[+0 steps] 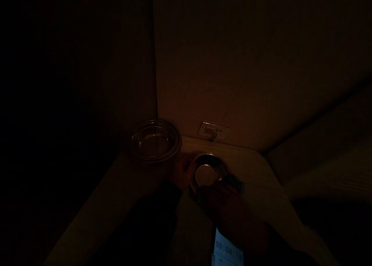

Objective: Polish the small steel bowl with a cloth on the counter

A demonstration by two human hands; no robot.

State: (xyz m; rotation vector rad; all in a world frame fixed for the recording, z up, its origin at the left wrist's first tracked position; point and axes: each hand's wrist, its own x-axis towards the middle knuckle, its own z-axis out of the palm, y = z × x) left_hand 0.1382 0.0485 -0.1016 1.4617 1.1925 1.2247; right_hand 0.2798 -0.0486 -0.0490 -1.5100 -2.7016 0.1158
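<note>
The scene is very dark. A small round metal bowl (205,174) stands on the table, its rim catching a faint light. At its left side, my left hand (182,170) grips the rim with curled fingers. My right hand (228,204) lies over the near right rim and holds a dark greenish cloth (236,182) against the bowl. Most of the cloth is hidden beneath the hand, and its edges are hard to make out. To the left stand larger round metal dishes (154,145), seemingly stacked one in another, apart from the small bowl.
A lit phone (228,248) showing a running timer lies below my right forearm. A wall socket plate (214,131) sits low on the wall (209,72) behind the table (241,151). The table's left and right edges fall away into darkness.
</note>
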